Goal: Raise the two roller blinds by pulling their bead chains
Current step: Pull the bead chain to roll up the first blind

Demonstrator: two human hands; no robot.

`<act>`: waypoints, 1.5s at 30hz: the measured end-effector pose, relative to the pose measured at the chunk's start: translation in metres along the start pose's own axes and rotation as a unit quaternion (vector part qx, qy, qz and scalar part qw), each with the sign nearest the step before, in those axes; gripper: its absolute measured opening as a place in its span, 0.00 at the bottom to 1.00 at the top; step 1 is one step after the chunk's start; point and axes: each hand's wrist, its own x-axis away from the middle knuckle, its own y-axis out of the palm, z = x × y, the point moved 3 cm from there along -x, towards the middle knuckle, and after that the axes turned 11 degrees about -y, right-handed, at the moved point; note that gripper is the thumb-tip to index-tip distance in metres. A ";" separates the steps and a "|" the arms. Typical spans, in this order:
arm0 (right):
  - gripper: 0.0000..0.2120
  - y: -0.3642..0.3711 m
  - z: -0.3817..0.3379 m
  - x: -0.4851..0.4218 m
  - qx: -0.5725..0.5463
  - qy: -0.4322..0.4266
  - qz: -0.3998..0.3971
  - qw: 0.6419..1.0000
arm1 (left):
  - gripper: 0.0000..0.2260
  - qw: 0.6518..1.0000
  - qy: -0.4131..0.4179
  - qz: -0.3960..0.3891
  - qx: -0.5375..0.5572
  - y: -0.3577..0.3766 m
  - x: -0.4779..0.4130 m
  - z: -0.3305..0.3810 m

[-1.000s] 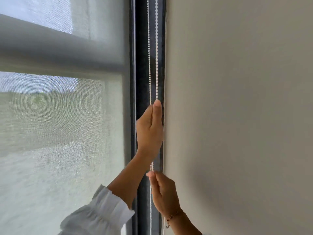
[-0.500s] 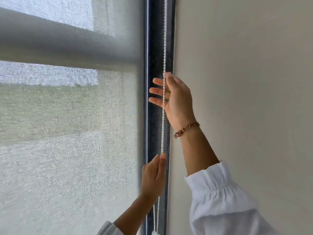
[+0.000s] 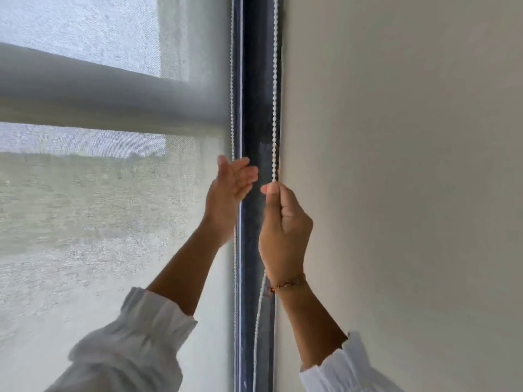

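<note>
My white gathered sleeves point(image 3: 133, 346) fill the bottom of the frame, one at lower left and the other at lower right, with my bare forearms rising out of them toward the middle. On my right wrist sits a thin beaded bracelet point(image 3: 287, 284).

My right hand point(image 3: 283, 230) is closed, thumb and forefinger pinched on the right bead chain point(image 3: 274, 108), which runs taut from the pinch straight up to the top edge; below my wrist the same white chain hangs looser and curves down to the bottom edge. My left hand point(image 3: 230, 190) is spread wide, fingers apart and holding nothing, its fingertips right at the left bead chain point(image 3: 232, 94) (whether they actually touch it I cannot tell).

Between the two chains stands the dark vertical window frame point(image 3: 256, 108), centre of the frame, top to bottom. Filling the whole right half is the plain cream blind point(image 3: 396, 165), flat and opaque, its edge just beside the right chain. On the left is the translucent mesh blind point(image 3: 99, 222), with a grey horizontal bar point(image 3: 99, 97) crossing behind it in the upper left. Through the weave, blurred greenish ground and pale sky show outside.
</note>
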 end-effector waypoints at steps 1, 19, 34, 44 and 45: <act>0.14 -0.003 0.004 0.013 0.005 -0.003 -0.010 1.000 | 0.24 1.000 0.013 -0.015 0.002 0.005 -0.008 0.023; 0.19 -0.006 0.043 0.058 -0.231 0.321 -0.116 0.911 | 0.19 0.982 0.168 0.057 0.058 0.082 0.019 0.109; 0.11 0.008 0.007 -0.093 -0.383 0.369 -0.090 0.842 | 0.21 0.976 0.113 0.043 -0.184 0.029 0.093 -0.105; 0.16 0.007 -0.020 -0.093 -0.286 0.187 0.018 0.939 | 0.25 0.988 -0.072 -0.085 -0.105 0.025 0.063 -0.096; 0.16 0.006 -0.019 -0.089 -0.278 0.174 0.017 0.945 | 0.28 0.989 -0.089 -0.091 -0.070 0.023 0.054 -0.083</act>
